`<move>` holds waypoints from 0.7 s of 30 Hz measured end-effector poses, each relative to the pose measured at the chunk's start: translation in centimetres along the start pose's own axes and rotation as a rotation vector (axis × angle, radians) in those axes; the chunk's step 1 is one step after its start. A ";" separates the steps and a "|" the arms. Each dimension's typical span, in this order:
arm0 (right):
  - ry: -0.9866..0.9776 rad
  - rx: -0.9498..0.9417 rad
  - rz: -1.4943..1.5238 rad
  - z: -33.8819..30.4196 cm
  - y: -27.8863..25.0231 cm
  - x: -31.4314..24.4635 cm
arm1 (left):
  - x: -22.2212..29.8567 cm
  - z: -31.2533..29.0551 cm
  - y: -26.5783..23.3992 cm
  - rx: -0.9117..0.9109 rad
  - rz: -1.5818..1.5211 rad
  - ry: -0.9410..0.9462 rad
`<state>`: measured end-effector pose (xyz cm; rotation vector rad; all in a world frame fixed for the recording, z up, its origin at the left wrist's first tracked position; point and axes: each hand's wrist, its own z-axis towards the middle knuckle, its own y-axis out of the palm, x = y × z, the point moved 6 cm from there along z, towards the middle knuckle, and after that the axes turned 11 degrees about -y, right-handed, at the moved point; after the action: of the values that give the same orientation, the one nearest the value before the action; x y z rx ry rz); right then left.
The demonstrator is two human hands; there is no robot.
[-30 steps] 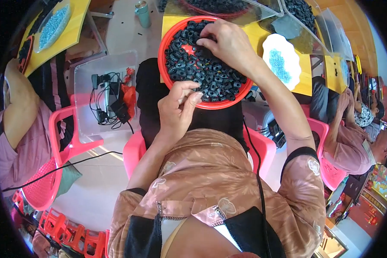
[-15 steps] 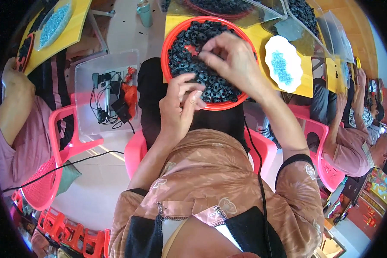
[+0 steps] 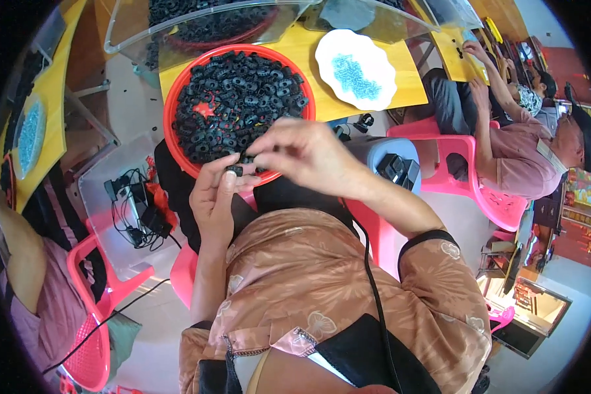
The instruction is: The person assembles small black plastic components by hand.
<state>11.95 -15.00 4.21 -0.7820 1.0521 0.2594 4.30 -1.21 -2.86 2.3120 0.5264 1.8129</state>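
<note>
My left hand [image 3: 213, 200] is closed, pinching a small black plastic part [image 3: 235, 170] between thumb and fingers. Just right of it, my right hand [image 3: 305, 156] has its fingertips drawn together close against that part; whatever they grip is too small to make out. Both hands meet over the near rim of a round red basin [image 3: 173, 118], which is heaped with black plastic parts [image 3: 243, 92] of similar size. A patch of the basin's red bottom shows through the heap.
A white scalloped plate [image 3: 331, 46] with small light-blue pieces [image 3: 358, 77] lies on the yellow table [image 3: 407, 72]. Clear bins [image 3: 134, 43] of black parts stand behind. A clear box [image 3: 95, 197] with cables is on the left. People sit on pink chairs [image 3: 463, 157] nearby.
My hands have come together at the basin's near rim; the right hand came back from over the heap. A black part now shows in my left fingers. The view has shifted right.
</note>
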 end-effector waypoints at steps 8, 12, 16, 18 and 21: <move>0.195 0.297 -0.922 -4.0 -19.8 11.8 | 0.1 0.3 -1.0 0.009 -0.041 0.020; 0.256 0.199 -0.941 -4.2 -20.7 14.4 | 0.4 0.3 -0.7 -0.006 -0.070 0.037; 0.274 0.153 -0.932 -3.5 -19.7 14.7 | 0.1 0.4 -1.1 -0.014 -0.114 0.050; 0.287 0.168 -0.904 -3.6 -19.7 14.8 | 0.0 0.3 -1.1 -0.011 -0.104 0.032; 0.208 0.213 -0.883 -4.0 -20.0 14.7 | -0.1 0.4 -1.2 -0.021 -0.087 0.012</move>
<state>27.39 -34.34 -0.29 -1.0154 0.8167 -0.6872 4.41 -0.07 -3.50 2.2296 0.5975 1.7856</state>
